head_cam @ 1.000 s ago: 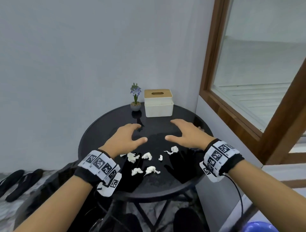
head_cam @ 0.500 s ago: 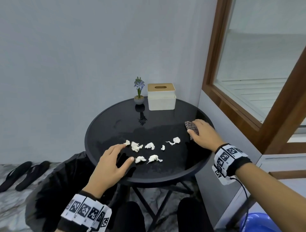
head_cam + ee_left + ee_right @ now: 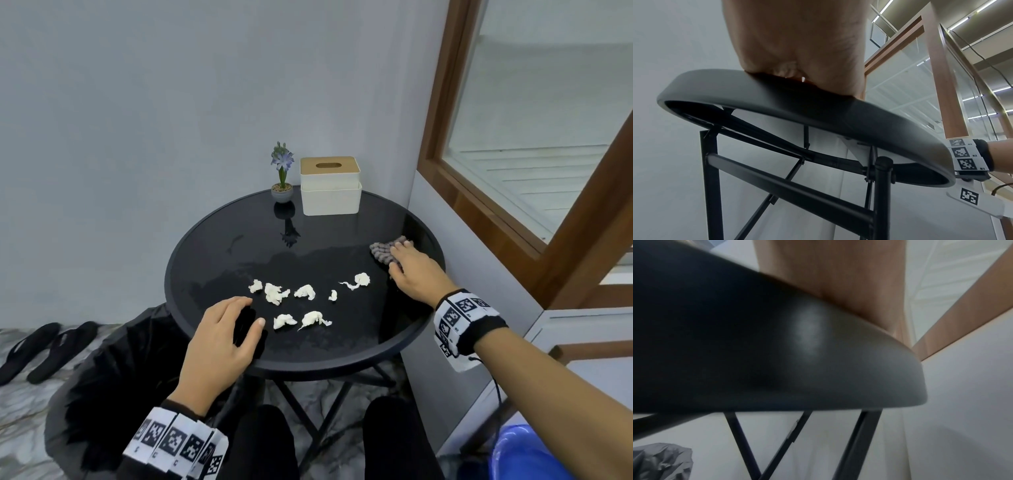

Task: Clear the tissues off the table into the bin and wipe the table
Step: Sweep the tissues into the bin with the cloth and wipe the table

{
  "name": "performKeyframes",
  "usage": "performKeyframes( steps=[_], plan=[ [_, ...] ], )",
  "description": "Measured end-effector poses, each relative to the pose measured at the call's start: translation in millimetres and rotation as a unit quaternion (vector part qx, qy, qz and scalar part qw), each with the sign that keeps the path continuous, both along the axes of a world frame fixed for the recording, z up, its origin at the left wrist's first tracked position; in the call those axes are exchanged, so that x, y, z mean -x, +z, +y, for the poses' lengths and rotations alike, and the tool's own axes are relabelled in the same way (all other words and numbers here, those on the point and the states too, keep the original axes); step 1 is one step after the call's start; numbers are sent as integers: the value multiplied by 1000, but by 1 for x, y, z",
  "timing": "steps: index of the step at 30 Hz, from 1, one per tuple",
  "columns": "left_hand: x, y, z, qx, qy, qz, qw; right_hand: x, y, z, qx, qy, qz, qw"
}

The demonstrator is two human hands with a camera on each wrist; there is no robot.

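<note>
Head view, left hand (image 3: 219,337): resting at the counter's (image 3: 342,356) near-left edge above the bin (image 3: 113,370), fingers loose, grasping nothing, probably placed to sweep.
Tissues (image 3: 274,293): lying scattered mid-counter.
Right hand (image 3: 412,274): pressing straight fingers onto the cloth (image 3: 382,253) near the right edge, likely readying a wipe.

A lived-in corner of a home or small lounge.

Beyond the fingers, a round black table (image 3: 342,356) carries a potted flower (image 3: 282,171) and tissue box (image 3: 330,185); sandals (image 3: 44,349) lie left on marble floor, a wood-framed window (image 3: 479,192) stands right.
</note>
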State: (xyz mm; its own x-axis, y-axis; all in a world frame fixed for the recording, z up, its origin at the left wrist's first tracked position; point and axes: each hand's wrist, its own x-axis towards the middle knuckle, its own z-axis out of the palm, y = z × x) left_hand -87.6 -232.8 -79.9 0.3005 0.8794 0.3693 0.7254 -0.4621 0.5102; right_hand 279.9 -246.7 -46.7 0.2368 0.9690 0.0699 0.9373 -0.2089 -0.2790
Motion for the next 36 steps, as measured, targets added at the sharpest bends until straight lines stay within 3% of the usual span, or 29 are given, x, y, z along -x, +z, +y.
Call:
performKeyframes(
  steps=[14, 17, 21, 24, 28, 32, 36],
  plan=[
    [-3, -2, -2, -7, 21, -1, 1000, 96, -9, -17, -100, 87, 88, 987],
    [-2, -3, -2, -6, 15, -3, 1000, 118, -11, -14, -115, 94, 142, 979],
    [0, -4, 0, -8, 10, -3, 1000, 129, -4, -13, -142, 69, 276, 948],
    [2, -3, 0, -6, 8, -4, 1000, 116, 10, -15, -191, 24, 292, 937],
    [5, -3, 2, 4, 8, -6, 1000, 88, 24, -28, -217, 27, 220, 951],
    [3, -3, 2, 0, 10, -8, 1000, 78, 5, -38, -125, 55, 50, 989],
    [5, -3, 1, -4, 9, -7, 1000, 88, -19, -48, -79, 62, -44, 994]
  ],
)
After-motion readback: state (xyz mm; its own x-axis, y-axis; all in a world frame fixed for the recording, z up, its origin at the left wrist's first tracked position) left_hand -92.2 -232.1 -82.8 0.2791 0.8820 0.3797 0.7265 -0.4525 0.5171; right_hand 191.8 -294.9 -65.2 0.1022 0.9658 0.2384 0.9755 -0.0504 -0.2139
